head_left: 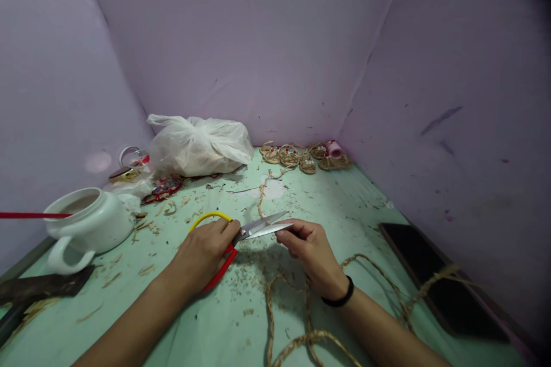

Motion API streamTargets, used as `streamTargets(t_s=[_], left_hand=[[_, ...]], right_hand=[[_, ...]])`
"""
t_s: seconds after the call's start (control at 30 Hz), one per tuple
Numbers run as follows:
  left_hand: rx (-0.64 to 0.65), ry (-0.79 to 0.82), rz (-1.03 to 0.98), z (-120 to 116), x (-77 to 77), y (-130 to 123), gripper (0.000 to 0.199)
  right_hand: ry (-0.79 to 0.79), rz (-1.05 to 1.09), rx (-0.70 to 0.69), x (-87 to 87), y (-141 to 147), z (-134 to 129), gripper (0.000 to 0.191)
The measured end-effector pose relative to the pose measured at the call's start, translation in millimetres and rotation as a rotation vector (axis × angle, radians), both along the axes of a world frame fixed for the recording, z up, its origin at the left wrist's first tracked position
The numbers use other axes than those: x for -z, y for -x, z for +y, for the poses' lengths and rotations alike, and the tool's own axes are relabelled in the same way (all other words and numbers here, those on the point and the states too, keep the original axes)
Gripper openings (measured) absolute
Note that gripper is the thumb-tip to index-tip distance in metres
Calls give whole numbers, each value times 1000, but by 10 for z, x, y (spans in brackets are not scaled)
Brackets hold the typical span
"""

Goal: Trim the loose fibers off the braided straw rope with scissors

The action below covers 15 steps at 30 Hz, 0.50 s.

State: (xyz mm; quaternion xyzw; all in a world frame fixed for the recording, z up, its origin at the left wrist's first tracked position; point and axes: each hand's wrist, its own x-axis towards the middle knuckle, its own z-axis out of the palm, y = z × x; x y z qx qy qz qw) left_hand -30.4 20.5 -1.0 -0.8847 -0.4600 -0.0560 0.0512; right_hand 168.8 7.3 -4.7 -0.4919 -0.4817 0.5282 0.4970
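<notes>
My left hand (210, 249) is closed around scissors (244, 233) with one yellow and one red handle. Their blades are parted and point right, toward my right hand (307, 246). The fingertips of that hand are pinched together by the blade tips, on a braided straw cord (270, 309). Loops of the cord hang below the hand and lie on the green tabletop (206, 321). Just beyond the blades, a thin braided piece (260, 200) runs away from me; whether it joins the cord in my fingers is hidden.
Woven straw pieces with beads (289, 156) and a pink spool (334, 149) sit at the back. A tied white plastic bag (200, 146) stands back left. Nearer are a white pot (107, 223) and a dark blade-like tool (51, 287). A dark flat tablet-like object (434, 281) lies right. Straw scraps are scattered.
</notes>
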Motion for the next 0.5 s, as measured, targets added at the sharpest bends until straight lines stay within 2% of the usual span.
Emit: streamTargets(t_s=[0.37, 0.5], left_hand=[[37, 8, -9, 19, -9, 32, 21], [49, 9, -97, 26, 0, 64, 21]], right_hand=[[-6, -10, 12, 10, 13, -7, 14], [-12, 7, 25, -14, 4, 0, 17]])
